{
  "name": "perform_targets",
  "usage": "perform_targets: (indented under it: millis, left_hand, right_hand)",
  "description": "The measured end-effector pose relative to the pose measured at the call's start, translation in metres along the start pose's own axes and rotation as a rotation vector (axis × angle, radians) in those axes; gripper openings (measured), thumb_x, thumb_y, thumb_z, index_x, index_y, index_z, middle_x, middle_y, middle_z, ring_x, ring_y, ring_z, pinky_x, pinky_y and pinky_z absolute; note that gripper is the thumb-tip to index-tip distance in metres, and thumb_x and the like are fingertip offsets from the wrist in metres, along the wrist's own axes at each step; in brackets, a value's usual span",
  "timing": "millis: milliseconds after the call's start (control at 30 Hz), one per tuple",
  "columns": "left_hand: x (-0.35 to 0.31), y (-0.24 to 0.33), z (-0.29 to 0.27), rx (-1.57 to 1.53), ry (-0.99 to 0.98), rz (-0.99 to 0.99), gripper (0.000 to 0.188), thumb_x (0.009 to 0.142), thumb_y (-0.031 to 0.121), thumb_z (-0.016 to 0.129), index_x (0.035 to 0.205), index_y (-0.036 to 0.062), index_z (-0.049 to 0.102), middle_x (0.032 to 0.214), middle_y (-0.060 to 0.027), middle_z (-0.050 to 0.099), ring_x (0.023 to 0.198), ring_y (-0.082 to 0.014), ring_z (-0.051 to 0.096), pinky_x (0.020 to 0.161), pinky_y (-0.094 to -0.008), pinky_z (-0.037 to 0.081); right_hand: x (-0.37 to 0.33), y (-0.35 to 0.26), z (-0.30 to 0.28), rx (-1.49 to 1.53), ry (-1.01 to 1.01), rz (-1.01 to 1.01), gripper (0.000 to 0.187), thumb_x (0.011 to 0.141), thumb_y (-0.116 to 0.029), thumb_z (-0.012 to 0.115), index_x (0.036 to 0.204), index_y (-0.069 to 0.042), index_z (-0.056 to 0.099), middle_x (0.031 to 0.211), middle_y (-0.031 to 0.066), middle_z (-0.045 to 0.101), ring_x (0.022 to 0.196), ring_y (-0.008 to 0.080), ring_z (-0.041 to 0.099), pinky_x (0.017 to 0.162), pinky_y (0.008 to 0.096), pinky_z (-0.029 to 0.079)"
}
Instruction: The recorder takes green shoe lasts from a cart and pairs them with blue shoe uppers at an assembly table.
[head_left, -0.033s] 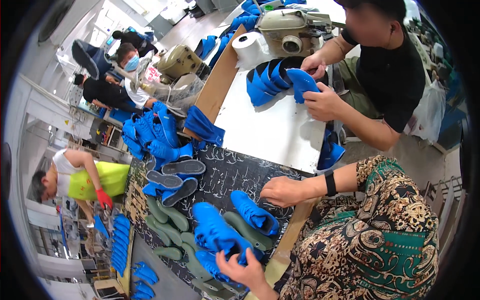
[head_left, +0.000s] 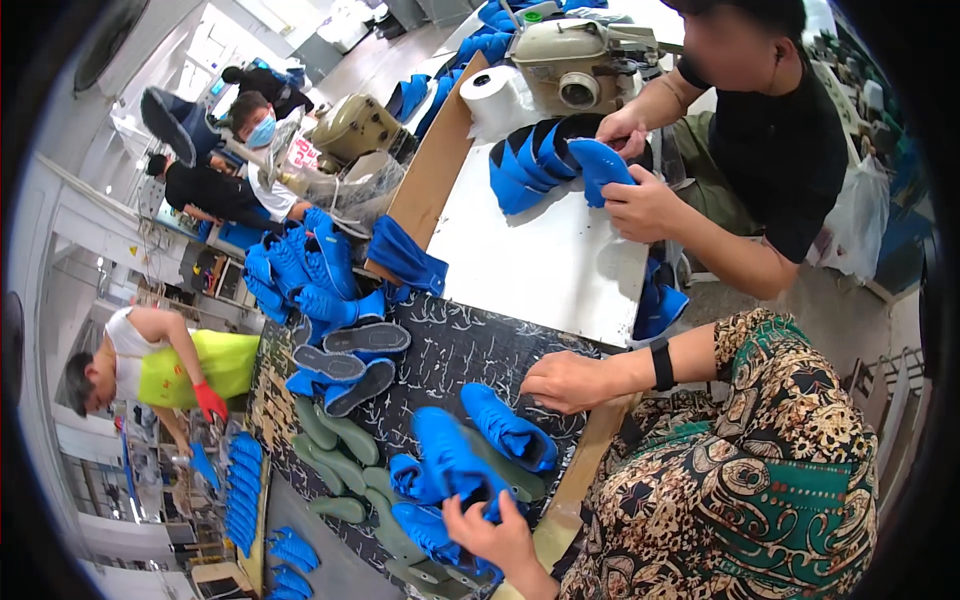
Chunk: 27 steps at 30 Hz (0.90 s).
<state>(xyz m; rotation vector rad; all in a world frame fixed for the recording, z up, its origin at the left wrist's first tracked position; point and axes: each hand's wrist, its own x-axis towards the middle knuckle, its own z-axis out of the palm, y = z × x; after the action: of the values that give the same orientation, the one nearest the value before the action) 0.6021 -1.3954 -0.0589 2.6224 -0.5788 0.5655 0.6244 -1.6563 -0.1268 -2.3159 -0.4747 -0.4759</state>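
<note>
My left hand pinches the rim of a blue shoe upper, lifted above the black tabletop. Its toe points to the far left, and its opening is at my fingers. My right hand, with a black wristband, rests on the tabletop with its fingers curled together and no object visible in them. Beside it lies another blue upper, next to a green shoe last. More blue uppers lie under and beside the lifted one. Several green lasts are spread to the left.
Shoes with grey soles and a pile of blue uppers stand at the table's far end. Beyond a white table, a co-worker handles a blue piece by a sewing machine. Another person wears a yellow-green apron.
The lifted upper has shifted slightly to the right in my left hand and turned, uncovering an upper to its left. My right hand has stayed in place.
</note>
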Motion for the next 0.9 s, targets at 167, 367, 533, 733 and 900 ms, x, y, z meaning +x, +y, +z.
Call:
perform_targets:
  millis: [167, 367, 533, 733, 900]
  left_hand:
    - [-0.021, -0.013, 0.032, 0.073, -0.214, -0.063, 0.024, 0.067, 0.017, 0.071, 0.068, -0.0033, 0.059, 0.108, -0.0221, 0.051, 0.1, -0.0386, 0.048, 0.085, -0.0462, 0.038]
    - [-0.032, -0.011, 0.026, 0.039, -0.204, -0.151, 0.027, 0.068, 0.019, 0.071, 0.077, -0.0037, 0.059, 0.108, -0.0215, 0.05, 0.1, -0.0382, 0.049, 0.085, -0.0463, 0.037]
    - [-0.033, 0.002, 0.019, 0.073, -0.183, -0.077, 0.032, 0.068, 0.018, 0.07, 0.091, -0.0018, 0.059, 0.114, -0.0215, 0.049, 0.106, -0.0377, 0.047, 0.091, -0.0469, 0.032]
    - [-0.052, -0.002, 0.017, 0.065, -0.181, -0.065, 0.042, 0.069, 0.019, 0.073, 0.102, -0.0009, 0.057, 0.118, -0.0224, 0.047, 0.116, -0.0391, 0.041, 0.093, -0.0496, 0.03]
    - [-0.044, 0.004, 0.016, 0.058, -0.143, -0.09, 0.043, 0.07, 0.02, 0.071, 0.106, 0.0003, 0.057, 0.122, -0.0217, 0.045, 0.12, -0.0386, 0.039, 0.096, -0.0486, 0.028]
  right_hand:
    - [-0.004, -0.007, -0.014, 0.05, 0.07, -0.033, 0.016, 0.074, -0.009, 0.059, 0.087, -0.001, 0.054, 0.075, 0.0141, 0.056, 0.069, 0.0336, 0.058, 0.06, 0.0425, 0.047]
    - [-0.007, -0.014, -0.009, 0.064, 0.033, -0.099, 0.018, 0.073, -0.009, 0.06, 0.089, -0.002, 0.055, 0.076, 0.0127, 0.056, 0.07, 0.0318, 0.058, 0.062, 0.0404, 0.047]
    - [-0.003, -0.025, -0.023, 0.054, 0.154, -0.17, 0.022, 0.071, -0.006, 0.06, 0.093, -0.003, 0.055, 0.087, 0.0119, 0.058, 0.079, 0.0289, 0.058, 0.07, 0.0367, 0.047]
    - [0.012, -0.001, -0.059, 0.07, 0.502, 0.175, 0.042, 0.068, -0.003, 0.063, 0.106, 0.001, 0.049, 0.099, 0.0183, 0.056, 0.088, 0.0352, 0.054, 0.077, 0.0429, 0.045]
    - [-0.008, -0.001, -0.042, -0.137, -0.099, -0.124, 0.044, 0.07, -0.014, 0.069, 0.107, -0.001, 0.049, 0.104, 0.016, 0.052, 0.094, 0.032, 0.052, 0.081, 0.0415, 0.041]
